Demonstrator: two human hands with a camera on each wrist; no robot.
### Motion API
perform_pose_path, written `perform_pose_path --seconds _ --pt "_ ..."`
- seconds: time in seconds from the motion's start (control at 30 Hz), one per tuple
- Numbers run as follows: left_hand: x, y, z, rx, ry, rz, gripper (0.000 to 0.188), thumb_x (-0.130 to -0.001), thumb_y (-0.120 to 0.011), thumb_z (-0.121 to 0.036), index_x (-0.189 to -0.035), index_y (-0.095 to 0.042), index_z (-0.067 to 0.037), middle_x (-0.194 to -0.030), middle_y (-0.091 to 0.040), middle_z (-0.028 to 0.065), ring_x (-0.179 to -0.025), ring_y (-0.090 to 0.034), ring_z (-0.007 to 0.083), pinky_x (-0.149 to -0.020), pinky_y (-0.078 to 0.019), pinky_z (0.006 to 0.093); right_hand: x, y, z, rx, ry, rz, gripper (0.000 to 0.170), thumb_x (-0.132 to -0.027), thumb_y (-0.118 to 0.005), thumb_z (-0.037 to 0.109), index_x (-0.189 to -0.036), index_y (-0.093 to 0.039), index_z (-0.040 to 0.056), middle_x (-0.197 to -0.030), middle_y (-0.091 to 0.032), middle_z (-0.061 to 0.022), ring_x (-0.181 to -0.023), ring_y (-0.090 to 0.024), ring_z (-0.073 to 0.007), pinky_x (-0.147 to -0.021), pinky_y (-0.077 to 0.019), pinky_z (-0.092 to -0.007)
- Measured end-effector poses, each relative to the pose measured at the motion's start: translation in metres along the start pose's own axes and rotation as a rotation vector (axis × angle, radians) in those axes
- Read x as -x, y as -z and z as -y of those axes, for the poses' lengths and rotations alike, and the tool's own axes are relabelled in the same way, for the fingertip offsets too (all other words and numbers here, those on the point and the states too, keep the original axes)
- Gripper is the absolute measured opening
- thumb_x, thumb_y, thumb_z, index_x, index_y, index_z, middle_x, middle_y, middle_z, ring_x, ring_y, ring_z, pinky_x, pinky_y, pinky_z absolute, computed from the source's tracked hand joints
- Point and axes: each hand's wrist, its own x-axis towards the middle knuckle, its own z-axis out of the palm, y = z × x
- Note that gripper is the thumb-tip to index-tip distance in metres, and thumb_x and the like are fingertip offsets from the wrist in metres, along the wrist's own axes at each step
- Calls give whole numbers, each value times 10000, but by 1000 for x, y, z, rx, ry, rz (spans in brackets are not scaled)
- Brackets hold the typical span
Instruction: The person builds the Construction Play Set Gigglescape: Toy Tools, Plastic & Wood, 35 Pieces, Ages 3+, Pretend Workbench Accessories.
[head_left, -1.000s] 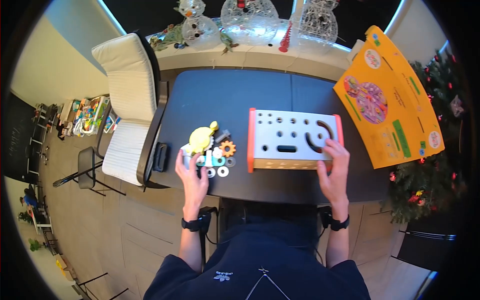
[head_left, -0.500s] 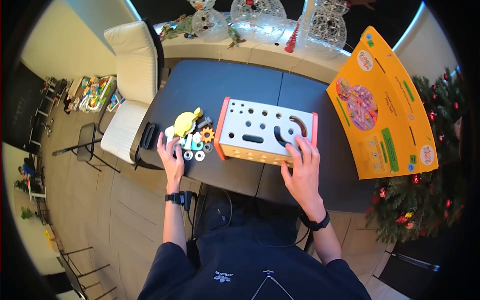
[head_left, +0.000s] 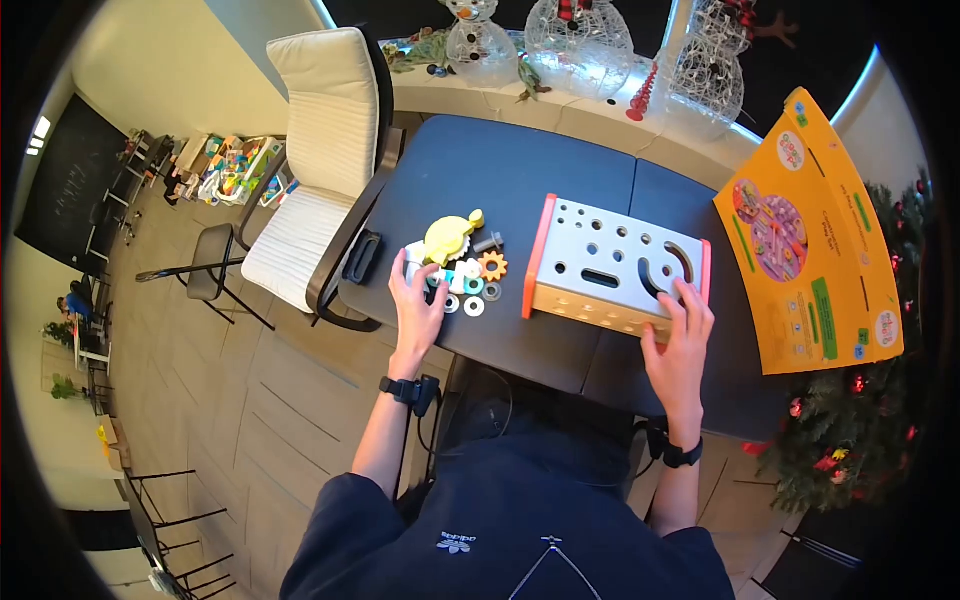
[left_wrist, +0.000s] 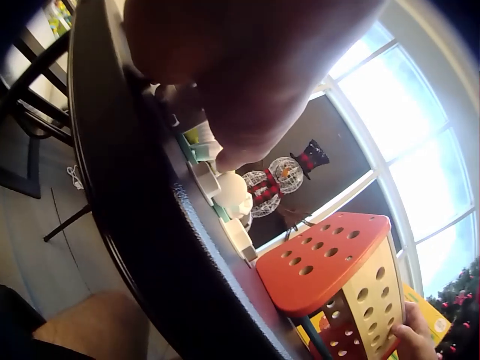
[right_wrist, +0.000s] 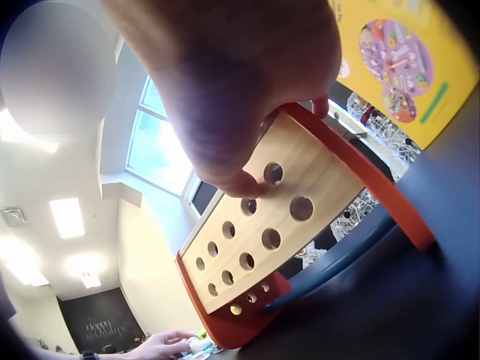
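Observation:
My left hand [head_left: 418, 312] is at the near left side of a pile of toy parts, fingers spread and fingertips among the pieces. The pile has a yellow part [head_left: 447, 240], an orange gear [head_left: 492, 265], a grey bolt [head_left: 489, 242], and white washers [head_left: 474, 307] beside teal pieces. To its right stands a toy workbench box [head_left: 600, 240] with a holed silver top and red end panels [left_wrist: 330, 255]. My right hand [head_left: 682, 350] holds the box's near right corner, fingers over the top, thumb against the holed wooden side [right_wrist: 289, 161].
A large orange carton [head_left: 835, 250] stands at the table's right, before a decorated tree [head_left: 850, 430]. At the table's left edge lies a black case [head_left: 363, 257], beside a white-cushioned armchair [head_left: 320, 190]. Wire snowmen [head_left: 575, 50] line the window sill behind.
The head view has swung, so the table sits turned in the picture. Both hands stay at the same places, the left at the pile and the right on the box corner.

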Motion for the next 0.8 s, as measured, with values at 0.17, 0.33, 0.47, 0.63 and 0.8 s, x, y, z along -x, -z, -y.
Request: perform_pose_path --seconds 0.17,0.33,0.47,0.63,0.8 --pt "-8 2 -15 -24 19 36 327 -920 -825 -133 -1213 -688 -83 -1652 -302 293 -1527 -302 484 -1233 -327 550 -2 1 3 19 -23 0 515 -835 -795 2 -1310 -606 71 -1538 -516 -151 -1440 -444 -404 -1177 -414 -500" --pt "-18 11 -23 -99 -74 27 301 -872 -851 -71 -1130 -698 -71 -1596 -373 266 -1508 -322 494 -1203 -372 567 -3 3 5 39 -46 25 510 -836 -792 -1 -1305 -607 73 -1543 -514 -150 -1448 -438 -402 -1179 -413 -495" --pt "-27 32 -62 -24 -82 -12 317 -856 -869 -80 -1147 -746 -89 -1404 -488 186 -1345 -444 422 -1105 -435 519 -4 4 7 70 -55 41 532 -823 -799 2 -1314 -607 74 -1550 -510 -151 -1454 -434 -406 -1183 -408 -500" --pt "-43 17 -88 1104 369 265 264 -1009 -749 -97 -1265 -715 -45 -1139 -665 42 -982 -649 153 -932 -538 325 -4 3 7 107 -44 38 599 -790 -843 38 -1331 -591 88 -1585 -476 -152 -1474 -410 -415 -1206 -386 -520" --pt "-64 -18 -102 1359 527 460 269 -1115 -623 -280 -1269 -649 -61 -1069 -669 -9 -917 -630 90 -863 -525 271 -5 3 8 126 -51 51 610 -771 -886 73 -1302 -587 92 -1589 -471 -156 -1482 -399 -418 -1212 -378 -525"
